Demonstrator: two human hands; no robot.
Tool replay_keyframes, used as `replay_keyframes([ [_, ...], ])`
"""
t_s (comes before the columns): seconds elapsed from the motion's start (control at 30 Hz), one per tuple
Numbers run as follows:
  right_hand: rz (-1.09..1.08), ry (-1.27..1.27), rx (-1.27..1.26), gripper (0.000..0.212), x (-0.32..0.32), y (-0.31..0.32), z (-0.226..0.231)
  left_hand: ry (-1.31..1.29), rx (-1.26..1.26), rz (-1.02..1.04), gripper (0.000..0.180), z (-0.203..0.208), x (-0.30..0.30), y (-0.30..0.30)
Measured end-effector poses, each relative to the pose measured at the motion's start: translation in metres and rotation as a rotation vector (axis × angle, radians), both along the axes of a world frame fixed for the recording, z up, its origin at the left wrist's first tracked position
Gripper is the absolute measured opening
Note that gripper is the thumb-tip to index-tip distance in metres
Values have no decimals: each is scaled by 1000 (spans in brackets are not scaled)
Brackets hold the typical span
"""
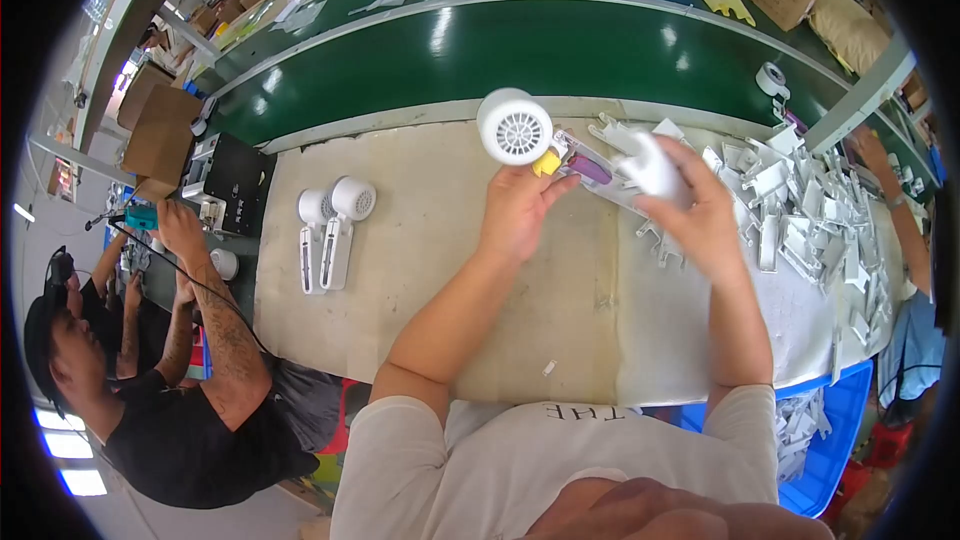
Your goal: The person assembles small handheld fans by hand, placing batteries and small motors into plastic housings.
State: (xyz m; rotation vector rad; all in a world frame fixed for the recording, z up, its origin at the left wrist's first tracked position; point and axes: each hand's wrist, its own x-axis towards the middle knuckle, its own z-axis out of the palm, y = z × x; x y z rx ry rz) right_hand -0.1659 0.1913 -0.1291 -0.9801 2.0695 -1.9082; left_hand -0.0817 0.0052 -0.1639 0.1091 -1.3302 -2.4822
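My left hand [512, 208] grips a white handheld fan [516, 127] by its handle, just below the round grilled head. The handle's inside lies exposed, with a purple cylinder [590, 170] like a battery cell and a yellow piece [546, 163] close to my fingers. In my right hand [705, 210], thumb and fingers close round a white plastic part [652, 172], smeared by motion, beside the far end of that handle. Two similar white fans [338, 230] lie side by side on the left of the table.
A heap of white plastic parts [800, 210] covers the table's right side. Below it, a blue bin [840, 430] holds more. Beyond the table runs a green conveyor belt [480, 50]. At left, a co-worker [130, 370] holds a teal tool [140, 217] near a black box [228, 185].
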Motion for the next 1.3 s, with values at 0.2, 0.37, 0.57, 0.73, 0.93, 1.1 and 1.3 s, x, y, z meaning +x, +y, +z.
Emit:
replay_keyframes([
  [0.2,-226,892,382,62,36,-40,19,55,151,15,33,1,0,5],
  [0.37,-299,895,353,62,51,-50,16,146,203,45,35,-2,8,14],
  [0.57,-346,967,316,61,61,-60,6,174,160,223,32,10,16,15],
  [0.73,-167,621,151,39,52,-44,18,257,130,232,28,32,29,1],
  [0.93,39,-58,26,27,58,-43,11,404,96,340,28,46,24,11],
  [1.1,-119,725,-223,37,55,-43,31,532,30,273,35,81,30,24],
  [1.3,232,783,135,32,1,-50,24,384,-295,273,30,82,0,-14],
])
